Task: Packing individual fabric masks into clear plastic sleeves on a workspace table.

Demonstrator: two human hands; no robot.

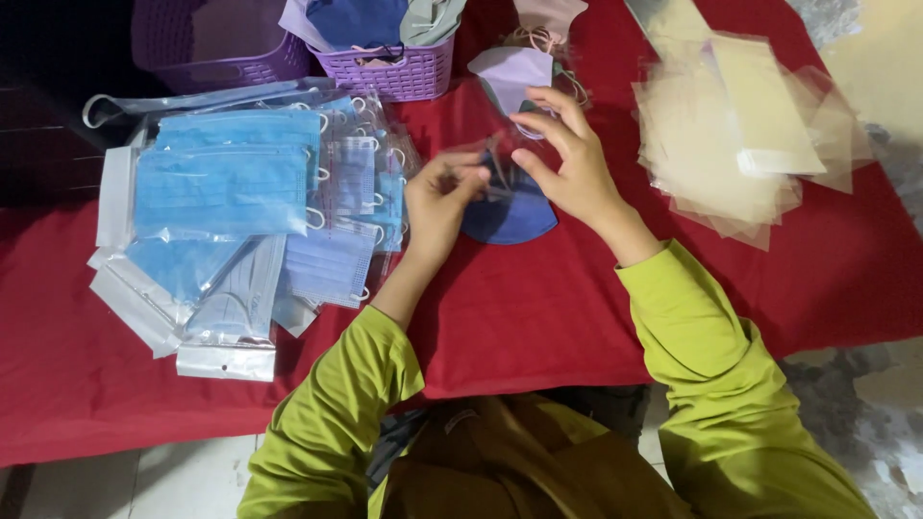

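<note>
Head view, looking down on a red cloth [538, 317] spread over a low surface. Both hands meet near the centre of the frame, close together but not touching. Left hand [437, 202], fingers bent, pinches the edge of a clear plastic sleeve [486, 163] at its 3 o'clock side. Right hand [567, 163], fingers curled, grips the same sleeve from the opposite side, thumb and fingertips pressing at its 9 o'clock. A dark blue mask [510, 216] sits between and just below the hands, its rounded lower edge resting on the cloth; whether it is partly inside the sleeve cannot be told. At 12 o'clock from the hands, a pale lilac mask [514, 75] lies on the cloth, touching other masks behind it. At 11 o'clock, a small purple basket [404, 72] holds folded masks in blue and grey; a second purple basket [207, 43] sits further to 10 o'clock. At 9 o'clock from the hands, a heap of packed light blue masks [226, 187] in clear bags, overlapping, spreads well toward the cloth's left edge. At 2 o'clock, a loose stack of empty clear sleeves [731, 144], fanned unevenly, lies well apart from the hands. Both forearms wear yellow-green sleeves [711, 365], entering from 6 o'clock.
</note>
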